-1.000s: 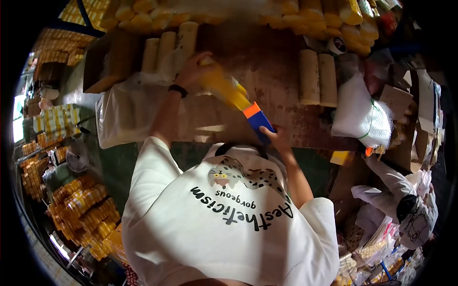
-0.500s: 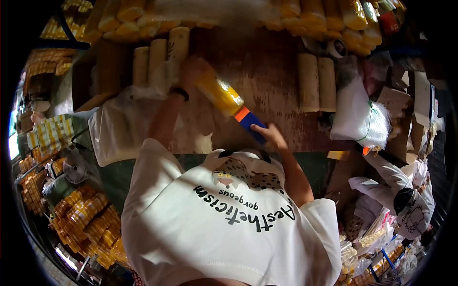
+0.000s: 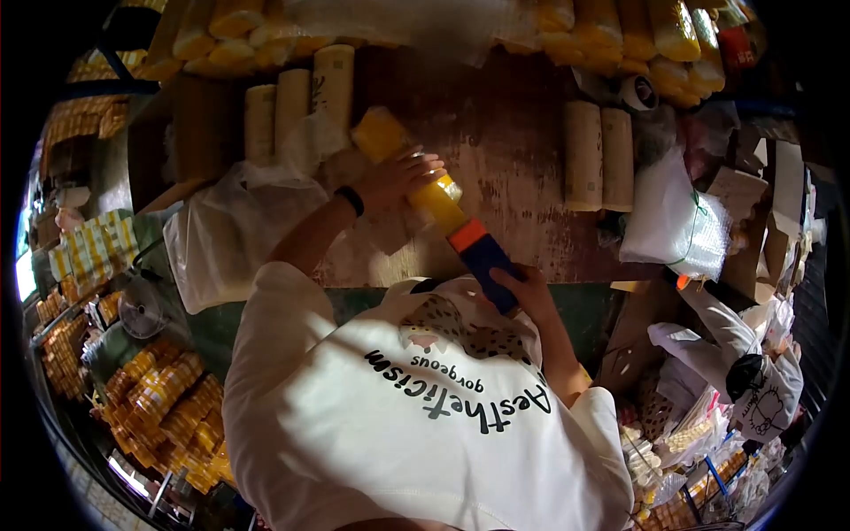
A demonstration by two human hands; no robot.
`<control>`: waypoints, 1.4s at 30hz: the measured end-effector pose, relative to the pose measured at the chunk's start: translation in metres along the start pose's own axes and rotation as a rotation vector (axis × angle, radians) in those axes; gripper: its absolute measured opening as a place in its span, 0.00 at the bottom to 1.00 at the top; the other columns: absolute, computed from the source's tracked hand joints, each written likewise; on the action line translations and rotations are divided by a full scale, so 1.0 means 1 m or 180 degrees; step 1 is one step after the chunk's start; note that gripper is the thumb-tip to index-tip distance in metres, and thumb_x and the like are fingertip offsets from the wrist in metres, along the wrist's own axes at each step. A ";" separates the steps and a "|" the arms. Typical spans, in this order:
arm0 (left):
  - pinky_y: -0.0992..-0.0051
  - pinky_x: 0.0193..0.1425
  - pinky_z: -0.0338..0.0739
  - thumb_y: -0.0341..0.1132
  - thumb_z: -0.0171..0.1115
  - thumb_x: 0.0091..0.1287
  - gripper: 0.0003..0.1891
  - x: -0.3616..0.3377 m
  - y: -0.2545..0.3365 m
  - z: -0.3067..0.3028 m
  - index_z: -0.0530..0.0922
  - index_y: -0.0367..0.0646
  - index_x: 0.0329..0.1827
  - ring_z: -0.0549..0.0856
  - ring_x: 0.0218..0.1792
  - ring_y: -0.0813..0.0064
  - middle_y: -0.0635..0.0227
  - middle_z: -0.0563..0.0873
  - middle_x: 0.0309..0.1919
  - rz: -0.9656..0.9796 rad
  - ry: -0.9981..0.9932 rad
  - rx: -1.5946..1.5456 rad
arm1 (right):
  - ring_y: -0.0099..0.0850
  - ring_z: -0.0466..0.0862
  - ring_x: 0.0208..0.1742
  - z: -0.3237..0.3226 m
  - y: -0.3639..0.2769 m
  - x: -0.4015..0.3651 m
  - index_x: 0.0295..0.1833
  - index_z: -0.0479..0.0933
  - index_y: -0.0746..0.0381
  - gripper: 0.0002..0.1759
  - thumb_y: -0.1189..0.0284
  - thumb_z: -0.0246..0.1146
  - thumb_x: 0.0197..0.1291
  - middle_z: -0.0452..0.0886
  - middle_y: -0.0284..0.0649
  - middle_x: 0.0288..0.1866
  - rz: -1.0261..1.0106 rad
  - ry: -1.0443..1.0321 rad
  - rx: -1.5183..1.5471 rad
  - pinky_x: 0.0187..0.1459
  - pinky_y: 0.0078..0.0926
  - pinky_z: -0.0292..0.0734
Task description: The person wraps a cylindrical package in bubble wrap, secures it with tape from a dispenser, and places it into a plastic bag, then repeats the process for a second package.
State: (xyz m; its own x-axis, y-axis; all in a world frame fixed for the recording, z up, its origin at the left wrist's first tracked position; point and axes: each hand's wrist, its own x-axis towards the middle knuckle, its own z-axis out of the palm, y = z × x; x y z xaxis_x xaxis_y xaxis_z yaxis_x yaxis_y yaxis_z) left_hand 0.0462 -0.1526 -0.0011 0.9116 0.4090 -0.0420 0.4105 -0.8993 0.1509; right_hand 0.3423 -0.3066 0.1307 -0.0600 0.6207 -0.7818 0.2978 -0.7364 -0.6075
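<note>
A yellow packet in clear wrap lies slantwise over the brown tabletop. Across its middle rests my left hand, a dark band on the wrist, fingers wrapped over the packet. My right hand grips the lower end of a dark blue bar with an orange end. That orange end touches or nearly touches the packet's lower right end. Clear plastic sheet shows under and beside my left hand, partly hidden.
Pale rolls stand at the table's left, beside a plastic bag; two more rolls are at the right, near a bubble-wrap bundle. Yellow packets line the far edge. Another person is at the lower right.
My left hand has moved down and right along the packet and is now across its middle. The blue bar and my right hand have shifted slightly down and right.
</note>
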 end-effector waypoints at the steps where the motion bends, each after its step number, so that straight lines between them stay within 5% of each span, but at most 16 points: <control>1: 0.60 0.79 0.48 0.45 0.72 0.48 0.48 0.000 -0.001 0.000 0.56 0.47 0.73 0.59 0.73 0.67 0.67 0.62 0.70 0.0027 0.0046 -0.0020 | 0.25 0.83 0.31 0.001 -0.002 -0.003 0.42 0.81 0.71 0.28 0.53 0.69 0.54 0.84 0.41 0.30 0.0019 -0.0027 0.0033 0.34 0.22 0.77; 5: 0.61 0.78 0.50 0.44 0.73 0.47 0.49 0.002 -0.006 -0.003 0.56 0.46 0.72 0.59 0.72 0.66 0.66 0.62 0.70 0.0042 -0.0069 -0.0610 | 0.28 0.83 0.30 0.005 0.011 0.000 0.43 0.81 0.70 0.30 0.50 0.68 0.54 0.83 0.45 0.29 -0.0016 -0.0064 -0.0395 0.35 0.26 0.77; 9: 0.62 0.77 0.52 0.44 0.69 0.51 0.45 0.004 -0.010 0.010 0.57 0.47 0.72 0.59 0.72 0.66 0.66 0.62 0.69 0.0096 -0.0014 -0.0078 | 0.30 0.82 0.28 0.018 0.055 0.044 0.43 0.80 0.70 0.33 0.46 0.65 0.54 0.80 0.47 0.26 -0.0075 0.0231 -0.1117 0.35 0.31 0.76; 11: 0.61 0.77 0.53 0.43 0.66 0.55 0.40 0.004 -0.004 -0.008 0.58 0.48 0.72 0.60 0.72 0.64 0.65 0.63 0.69 0.0032 -0.0166 -0.0419 | 0.28 0.82 0.28 0.028 0.034 0.051 0.39 0.80 0.72 0.33 0.47 0.66 0.53 0.82 0.45 0.27 0.0073 0.0314 -0.1078 0.34 0.31 0.76; 17: 0.60 0.72 0.59 0.37 0.58 0.61 0.31 0.024 0.036 0.036 0.62 0.51 0.70 0.68 0.64 0.61 0.64 0.71 0.62 0.0602 0.0494 0.0759 | 0.27 0.81 0.29 0.037 0.050 0.084 0.39 0.79 0.73 0.30 0.51 0.68 0.53 0.81 0.41 0.26 -0.0072 0.0185 -0.0475 0.32 0.30 0.75; 20: 0.62 0.70 0.62 0.37 0.57 0.62 0.31 0.038 0.035 0.002 0.61 0.50 0.70 0.71 0.60 0.64 0.65 0.73 0.59 0.0526 -0.0343 0.0374 | 0.26 0.80 0.30 0.030 0.077 0.094 0.41 0.79 0.73 0.29 0.53 0.68 0.54 0.82 0.40 0.29 0.0101 0.0180 -0.0236 0.33 0.28 0.75; 22: 0.63 0.69 0.63 0.36 0.63 0.57 0.35 0.039 0.032 -0.004 0.60 0.48 0.70 0.71 0.61 0.62 0.63 0.73 0.59 0.0598 0.0005 0.0105 | 0.25 0.80 0.31 0.014 0.050 0.067 0.43 0.79 0.72 0.28 0.54 0.68 0.55 0.83 0.39 0.31 0.0208 0.0229 -0.0640 0.35 0.26 0.76; 27: 0.63 0.69 0.64 0.35 0.82 0.30 0.56 0.031 0.059 -0.111 0.59 0.43 0.69 0.69 0.64 0.56 0.57 0.71 0.62 0.0054 -0.0216 -0.2162 | 0.26 0.82 0.32 -0.022 0.015 -0.009 0.44 0.81 0.69 0.28 0.53 0.69 0.53 0.84 0.41 0.31 -0.0520 -0.0158 -0.0345 0.37 0.26 0.76; 30: 0.62 0.69 0.63 0.35 0.81 0.35 0.54 0.011 0.063 -0.125 0.59 0.43 0.70 0.69 0.65 0.57 0.56 0.69 0.63 -0.0405 -0.0311 -0.3029 | 0.27 0.82 0.30 -0.017 0.004 -0.017 0.42 0.82 0.69 0.28 0.52 0.68 0.53 0.83 0.43 0.29 -0.0966 -0.0088 -0.0485 0.35 0.26 0.76; 35: 0.63 0.70 0.62 0.37 0.80 0.40 0.54 -0.041 0.070 -0.109 0.56 0.44 0.72 0.66 0.68 0.58 0.56 0.65 0.68 -0.1106 0.0876 -0.2532 | 0.23 0.79 0.31 0.009 -0.044 -0.016 0.43 0.80 0.70 0.27 0.54 0.66 0.56 0.82 0.39 0.28 -0.1063 -0.0100 -0.0633 0.35 0.23 0.73; 39: 0.62 0.70 0.63 0.42 0.79 0.43 0.53 -0.049 0.082 -0.123 0.57 0.45 0.73 0.64 0.70 0.58 0.59 0.64 0.70 -0.1305 0.1393 -0.1520 | 0.27 0.80 0.26 0.024 -0.059 0.012 0.36 0.80 0.68 0.31 0.45 0.64 0.56 0.80 0.41 0.23 -0.1412 -0.0134 -0.0888 0.30 0.26 0.74; 42: 0.63 0.65 0.69 0.41 0.77 0.40 0.49 -0.034 0.092 -0.127 0.63 0.45 0.69 0.70 0.64 0.58 0.61 0.70 0.64 -0.1859 0.1646 -0.1069 | 0.27 0.81 0.27 0.034 -0.080 0.006 0.36 0.80 0.68 0.32 0.44 0.64 0.55 0.80 0.41 0.24 -0.1196 -0.0241 -0.0729 0.30 0.26 0.74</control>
State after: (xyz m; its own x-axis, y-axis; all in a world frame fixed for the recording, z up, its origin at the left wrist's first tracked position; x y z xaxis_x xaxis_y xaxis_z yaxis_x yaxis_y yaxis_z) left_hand 0.0504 -0.2298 0.1392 0.3963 0.8862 0.2400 0.7085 -0.4614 0.5340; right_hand 0.2859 -0.2535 0.1699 -0.2715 0.8060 -0.5261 0.4447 -0.3797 -0.8112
